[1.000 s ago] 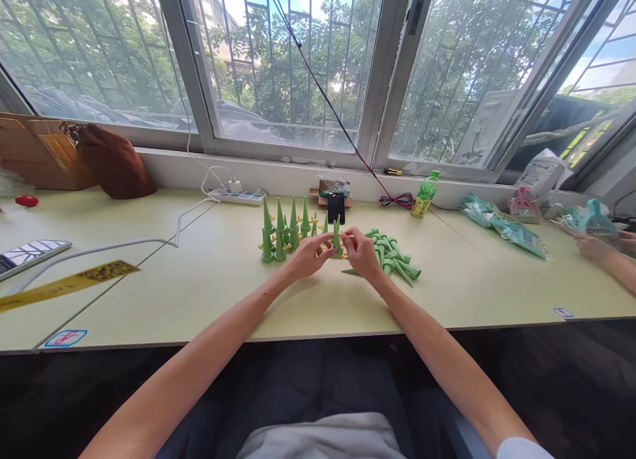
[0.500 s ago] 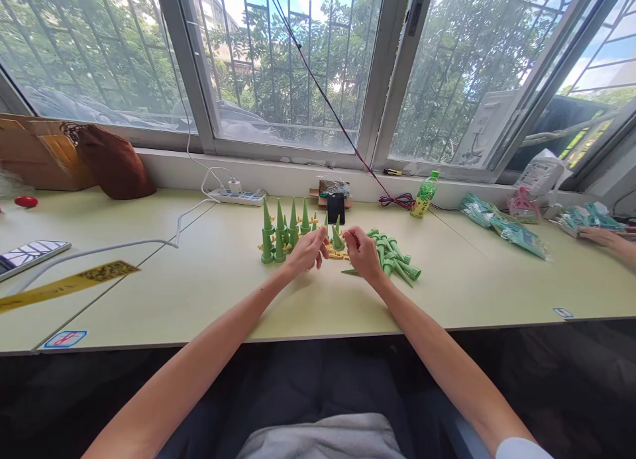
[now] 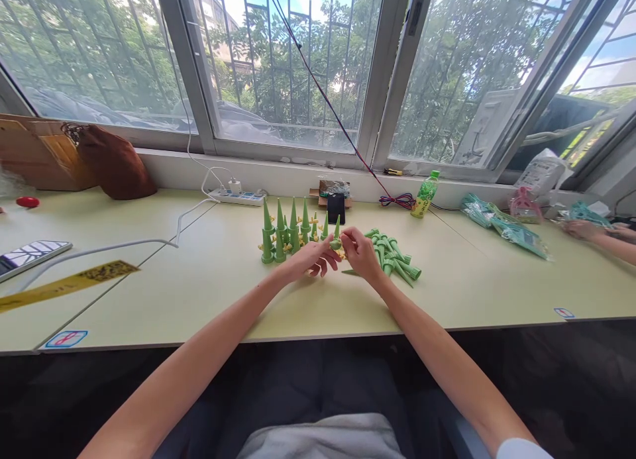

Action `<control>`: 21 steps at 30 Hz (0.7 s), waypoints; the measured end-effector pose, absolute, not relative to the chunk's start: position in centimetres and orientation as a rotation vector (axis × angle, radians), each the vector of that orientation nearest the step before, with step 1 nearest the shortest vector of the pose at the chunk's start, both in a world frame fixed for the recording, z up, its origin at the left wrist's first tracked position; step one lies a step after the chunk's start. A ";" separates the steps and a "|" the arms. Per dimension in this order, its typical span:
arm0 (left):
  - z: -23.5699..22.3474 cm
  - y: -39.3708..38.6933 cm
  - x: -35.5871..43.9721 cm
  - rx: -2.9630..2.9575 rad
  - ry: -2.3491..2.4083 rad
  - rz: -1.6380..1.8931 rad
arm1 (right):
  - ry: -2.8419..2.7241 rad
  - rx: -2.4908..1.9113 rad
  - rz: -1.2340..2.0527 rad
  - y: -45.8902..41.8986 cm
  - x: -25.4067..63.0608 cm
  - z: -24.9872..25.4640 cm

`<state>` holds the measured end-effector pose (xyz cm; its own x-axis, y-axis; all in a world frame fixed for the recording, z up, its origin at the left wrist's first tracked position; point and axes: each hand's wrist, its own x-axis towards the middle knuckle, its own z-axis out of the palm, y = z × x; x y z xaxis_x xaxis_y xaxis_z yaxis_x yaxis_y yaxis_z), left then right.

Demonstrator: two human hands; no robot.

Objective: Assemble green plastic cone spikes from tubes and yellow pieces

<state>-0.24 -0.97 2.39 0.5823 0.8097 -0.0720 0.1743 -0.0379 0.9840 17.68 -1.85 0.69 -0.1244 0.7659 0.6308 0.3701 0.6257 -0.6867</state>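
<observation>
Clock hub = the two hands, 12 toward the windows. Left hand (image 3: 314, 256): thumb-side fingertips at the base of one green cone (image 3: 337, 228), grip closed on it, other fingers loose and spread. Cone sits between the hands, point up, above the bench (image 3: 308, 313). Right hand (image 3: 362, 252): fingers bunched just beside the cone at 3; can't tell whether its grip holds anything, fingertips hidden.

Standing green cones (image 3: 279, 235) in a cluster at 9 to 10, points up, some stacked, small yellow pieces (image 3: 314, 230) among them. Loose cone pile (image 3: 395, 255) at 3, near right hand, lying every which way.

Black phone (image 3: 336, 209) at 12, leaning by a small box (image 3: 332, 185). Green-capped bottle (image 3: 424, 197) at 2, upright; cable bundle (image 3: 397, 201) just beside it, between 1 and 2. Power strip (image 3: 236, 197) at 10, brown pouch (image 3: 116, 164) farther out. Teal packets (image 3: 519, 236) well off at 3; beyond them, another person's hand (image 3: 586, 230).
</observation>
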 end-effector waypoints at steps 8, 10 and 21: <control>2.1 -0.9 -0.3 1.720 0.846 0.786 | -1.727 -0.958 0.440 -1.8 17.7 0.7; 2.0 -0.7 -0.5 1.793 0.855 0.810 | -1.731 -0.956 0.441 -1.8 17.7 0.7; 2.4 -1.0 -0.5 1.929 0.851 0.863 | -1.735 -0.965 0.423 -1.7 17.7 0.6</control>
